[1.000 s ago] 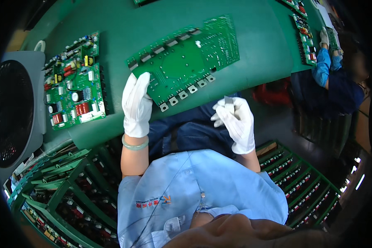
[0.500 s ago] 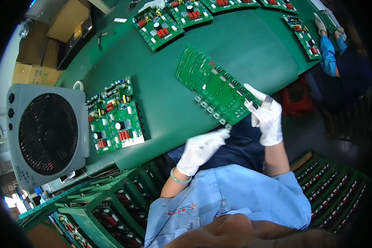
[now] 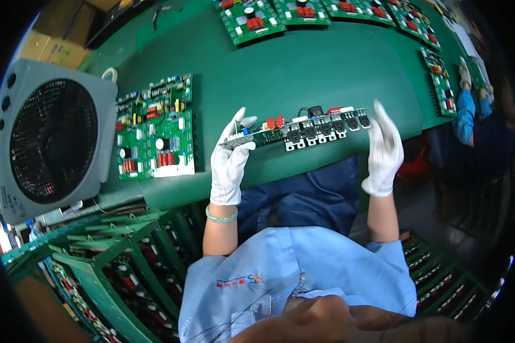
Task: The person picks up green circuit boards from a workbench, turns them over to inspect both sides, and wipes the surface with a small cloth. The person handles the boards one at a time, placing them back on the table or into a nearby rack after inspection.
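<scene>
A green circuit board (image 3: 326, 127) is held nearly edge-on above the near part of the bench, with red, white and black parts on its upper side and a row of black and metal parts along the edge facing me. My left hand (image 3: 229, 163), in a white glove, grips the board's left end between thumb and fingers. At the right end, my gloved right hand (image 3: 385, 150) has its fingers stretched out, close against the board's edge; whether it touches is hard to see.
Two assembled circuit boards (image 3: 157, 131) lie at left beside a grey fan (image 3: 57, 134). Several more boards (image 3: 249, 23) line the bench's far side. Green racks (image 3: 120, 251) with boards stand below at left and right. At far right, a co-worker's hands (image 3: 465, 74) handle another board.
The board has turned from showing its solder side to nearly edge-on and level. My left hand has moved up and left onto its left end; my right hand's fingers have straightened.
</scene>
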Demonstrator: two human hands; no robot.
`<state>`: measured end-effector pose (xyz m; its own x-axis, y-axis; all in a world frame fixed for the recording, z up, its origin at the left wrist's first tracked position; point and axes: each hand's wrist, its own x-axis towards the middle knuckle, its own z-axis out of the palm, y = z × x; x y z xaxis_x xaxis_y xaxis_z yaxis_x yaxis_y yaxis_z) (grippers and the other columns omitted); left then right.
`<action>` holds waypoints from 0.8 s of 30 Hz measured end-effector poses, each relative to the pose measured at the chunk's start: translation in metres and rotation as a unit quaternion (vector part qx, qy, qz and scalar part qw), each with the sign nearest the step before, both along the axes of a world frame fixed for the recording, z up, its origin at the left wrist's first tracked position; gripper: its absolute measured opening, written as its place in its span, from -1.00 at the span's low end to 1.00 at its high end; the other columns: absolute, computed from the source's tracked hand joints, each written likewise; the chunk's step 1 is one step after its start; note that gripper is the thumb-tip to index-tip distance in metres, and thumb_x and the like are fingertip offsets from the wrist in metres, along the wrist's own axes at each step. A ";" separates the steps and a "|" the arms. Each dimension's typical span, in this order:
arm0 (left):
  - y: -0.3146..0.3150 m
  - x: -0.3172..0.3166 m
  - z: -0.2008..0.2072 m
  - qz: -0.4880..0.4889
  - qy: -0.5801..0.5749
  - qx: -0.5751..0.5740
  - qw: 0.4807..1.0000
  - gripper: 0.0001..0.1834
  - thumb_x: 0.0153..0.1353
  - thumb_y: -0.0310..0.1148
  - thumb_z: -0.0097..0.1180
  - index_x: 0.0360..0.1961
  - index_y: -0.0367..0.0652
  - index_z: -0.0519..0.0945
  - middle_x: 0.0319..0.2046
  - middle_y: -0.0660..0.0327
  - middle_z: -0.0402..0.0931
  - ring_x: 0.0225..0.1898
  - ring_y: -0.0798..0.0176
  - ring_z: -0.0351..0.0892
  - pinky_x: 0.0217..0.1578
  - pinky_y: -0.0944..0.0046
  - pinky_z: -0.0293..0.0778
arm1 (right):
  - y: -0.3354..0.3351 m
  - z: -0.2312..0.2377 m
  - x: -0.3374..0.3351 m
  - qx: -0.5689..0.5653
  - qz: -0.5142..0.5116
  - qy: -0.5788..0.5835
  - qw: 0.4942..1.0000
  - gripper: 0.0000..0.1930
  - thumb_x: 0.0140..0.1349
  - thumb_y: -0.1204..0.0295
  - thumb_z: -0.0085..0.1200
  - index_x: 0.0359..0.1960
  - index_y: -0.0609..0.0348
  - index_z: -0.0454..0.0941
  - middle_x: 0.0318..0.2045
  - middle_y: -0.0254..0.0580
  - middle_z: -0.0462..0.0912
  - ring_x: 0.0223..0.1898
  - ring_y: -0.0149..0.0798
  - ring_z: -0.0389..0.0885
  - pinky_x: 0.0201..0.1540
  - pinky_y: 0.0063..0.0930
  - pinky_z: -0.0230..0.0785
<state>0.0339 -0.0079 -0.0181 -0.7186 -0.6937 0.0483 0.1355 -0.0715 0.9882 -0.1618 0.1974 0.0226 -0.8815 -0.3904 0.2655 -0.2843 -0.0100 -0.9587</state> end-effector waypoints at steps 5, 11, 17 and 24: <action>0.001 -0.002 -0.002 -0.004 0.014 0.006 1.000 -0.04 0.15 0.19 0.27 0.35 -0.35 0.32 0.10 0.08 0.51 0.09 0.30 0.47 0.18 0.30 0.30 | 0.002 -0.004 0.048 0.224 0.299 0.360 0.855 -0.40 -0.01 0.10 0.24 0.00 0.31 0.57 -0.02 -0.01 0.66 0.02 -0.07 0.65 0.14 -0.24 0.46; 0.001 0.001 -0.002 -0.001 -0.002 -0.016 1.000 -0.08 0.17 0.13 0.27 0.35 -0.37 0.32 0.13 0.06 0.50 0.13 0.27 0.46 0.24 0.24 0.27 | -0.025 -0.002 0.062 0.379 0.360 0.398 0.753 -0.33 0.07 0.33 0.11 0.24 0.43 0.37 0.23 0.19 0.44 0.29 0.06 0.40 0.43 -0.06 0.08; 0.001 -0.003 -0.001 0.008 0.014 -0.027 1.000 -0.10 0.21 0.11 0.23 0.33 -0.42 0.32 0.13 -0.01 0.50 0.14 0.21 0.48 0.22 0.20 0.30 | -0.024 -0.015 0.066 0.414 0.373 0.420 0.716 -0.32 0.06 0.39 0.08 0.26 0.48 0.32 0.26 0.26 0.39 0.33 0.04 0.36 0.44 -0.12 0.08; -0.002 -0.002 -0.001 0.008 -0.007 -0.038 0.999 -0.10 0.18 0.10 0.25 0.31 -0.44 0.35 0.09 -0.01 0.52 0.14 0.19 0.50 0.20 0.21 0.33 | -0.013 0.012 0.037 0.331 0.399 0.406 0.753 -0.41 0.17 0.33 0.01 0.18 0.53 0.38 0.12 0.27 0.53 0.24 0.09 0.47 0.40 0.01 0.14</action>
